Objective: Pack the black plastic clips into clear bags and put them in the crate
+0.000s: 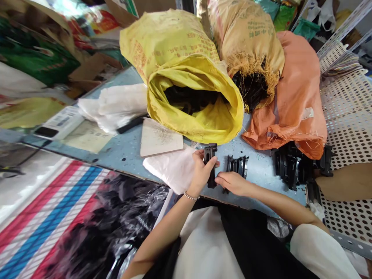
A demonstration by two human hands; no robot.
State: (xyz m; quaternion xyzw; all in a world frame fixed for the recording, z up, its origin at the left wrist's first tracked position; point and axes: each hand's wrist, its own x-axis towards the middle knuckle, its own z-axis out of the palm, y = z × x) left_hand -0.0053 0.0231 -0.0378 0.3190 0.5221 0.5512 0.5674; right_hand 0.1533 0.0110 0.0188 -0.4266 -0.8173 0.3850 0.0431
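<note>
Our left grip (200,172) clenches 1 black plastic part (210,164) upright, our right grip (232,184) lies open touching it, and 1 more part (236,166) rests just beyond on the worktop (261,182)

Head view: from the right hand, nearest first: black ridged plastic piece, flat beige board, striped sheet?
1. Black ridged plastic piece, just beyond the right hand.
2. Flat beige board, farther left.
3. Red-white-blue striped sheet, far left.

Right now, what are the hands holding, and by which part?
The left hand grips a black plastic piece around its middle. The right hand reaches its lower end; any grip there cannot be told.
</note>
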